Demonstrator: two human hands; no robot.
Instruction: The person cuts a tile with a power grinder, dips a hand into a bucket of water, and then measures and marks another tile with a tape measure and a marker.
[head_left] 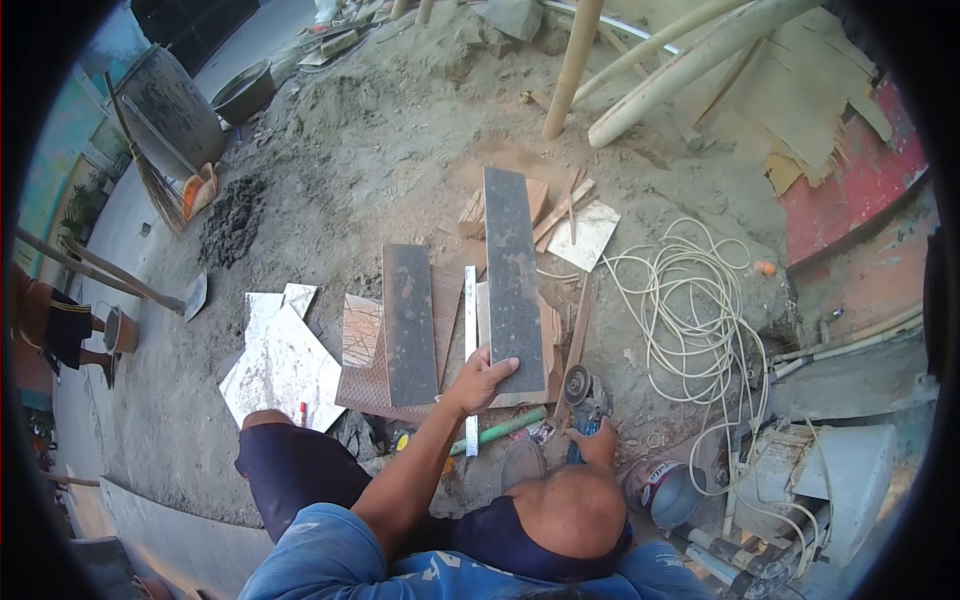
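Note:
My left hand point(482, 382) is closed on the lower end of a long dark grey tile point(511, 260), thumb on its face, with the tile's far end pointing away from me. Beside my right knee, my right hand point(597, 443) is wrapped round the blue body of an angle grinder point(590, 412), whose round disc point(576, 384) faces up. A second dark tile point(409, 325) lies to the left on brown patterned tiles. Between the two dark tiles is a silver metal ruler point(471, 350). My right palm is hidden.
White tile pieces point(290, 365) and a red marker point(303, 411) lie at left. A coiled pale hose point(690, 310) covers ground at right, near a paint can point(668, 492). Bamboo poles point(575, 70) stand ahead. At far left is another person point(68, 325) near a bucket point(121, 330).

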